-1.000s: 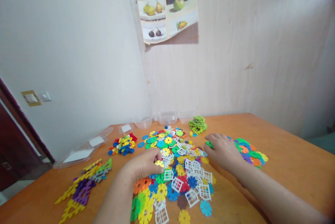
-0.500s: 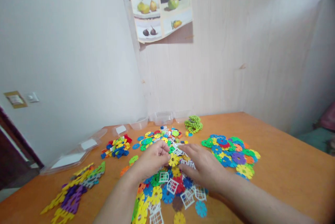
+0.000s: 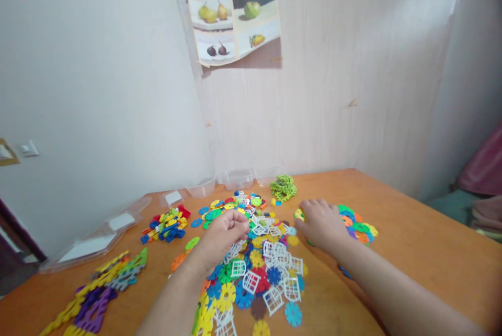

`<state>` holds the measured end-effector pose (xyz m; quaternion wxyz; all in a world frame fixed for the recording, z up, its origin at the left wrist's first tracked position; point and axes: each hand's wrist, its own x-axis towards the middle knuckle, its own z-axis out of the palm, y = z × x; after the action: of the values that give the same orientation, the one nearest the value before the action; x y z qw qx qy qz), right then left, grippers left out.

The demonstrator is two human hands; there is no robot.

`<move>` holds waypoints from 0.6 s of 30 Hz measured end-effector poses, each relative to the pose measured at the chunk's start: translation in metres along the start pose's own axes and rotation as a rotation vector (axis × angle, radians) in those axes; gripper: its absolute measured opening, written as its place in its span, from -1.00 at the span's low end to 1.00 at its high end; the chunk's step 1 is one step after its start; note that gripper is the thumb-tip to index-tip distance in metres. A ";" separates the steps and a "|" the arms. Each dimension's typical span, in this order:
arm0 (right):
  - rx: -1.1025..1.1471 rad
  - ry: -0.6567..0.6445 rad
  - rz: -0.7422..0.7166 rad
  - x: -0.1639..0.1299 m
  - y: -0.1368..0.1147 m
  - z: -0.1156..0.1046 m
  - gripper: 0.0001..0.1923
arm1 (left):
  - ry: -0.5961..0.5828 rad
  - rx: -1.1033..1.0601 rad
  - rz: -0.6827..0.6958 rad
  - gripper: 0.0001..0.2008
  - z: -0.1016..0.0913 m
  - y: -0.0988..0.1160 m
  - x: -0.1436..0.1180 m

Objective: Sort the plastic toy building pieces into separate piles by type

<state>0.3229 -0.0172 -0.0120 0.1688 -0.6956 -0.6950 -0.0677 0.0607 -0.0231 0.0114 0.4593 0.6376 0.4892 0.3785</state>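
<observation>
My left hand [image 3: 227, 232] hovers over the left side of the central heap, its thumb and fingers pinched together; what they hold, if anything, is hidden. Beneath it lie notched plastic discs, among them a yellow disc [image 3: 226, 297] and a red disc [image 3: 259, 278], mixed with white window-frame pieces [image 3: 251, 282]. To the right, my right hand [image 3: 321, 223] rests palm down over a second pile of coloured discs [image 3: 358, 227], fingers stretched out. A yellow-green bit of disc [image 3: 299, 214] shows at its fingertips. Most of that pile's left part is covered by this hand.
Small building bricks [image 3: 167, 223] lie left of the heap, with flat interlocking pieces [image 3: 96, 299] in front. Lidded plastic trays [image 3: 88, 247] line the left edge. Clear tubs [image 3: 239, 178] and a green linked cluster [image 3: 283, 188] stand at the back, before the wall.
My right hand has moved right, from the central heap to the disc pile. The yellow disc between my hands is gone from there. My left hand stays over the heap; the view has shifted slightly.
</observation>
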 end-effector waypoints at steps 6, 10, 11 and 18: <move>-0.053 -0.056 0.212 0.014 0.040 0.009 -0.66 | 0.088 0.102 -0.015 -0.66 -0.021 -0.005 0.003; -0.044 -0.011 0.281 0.016 0.047 0.010 -0.57 | 0.115 0.250 -0.013 -0.71 -0.037 -0.009 0.003; -0.040 0.012 0.276 0.016 0.046 0.010 -0.55 | 0.113 0.314 -0.009 -0.73 -0.041 -0.010 0.002; 0.020 0.091 0.084 0.007 0.016 0.008 -0.54 | -0.002 0.766 -0.068 -0.74 -0.055 -0.024 -0.004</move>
<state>0.3383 -0.0078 -0.0191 0.2099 -0.7186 -0.6575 -0.0853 0.0014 -0.0127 0.0044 0.2004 0.7468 0.6156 0.1523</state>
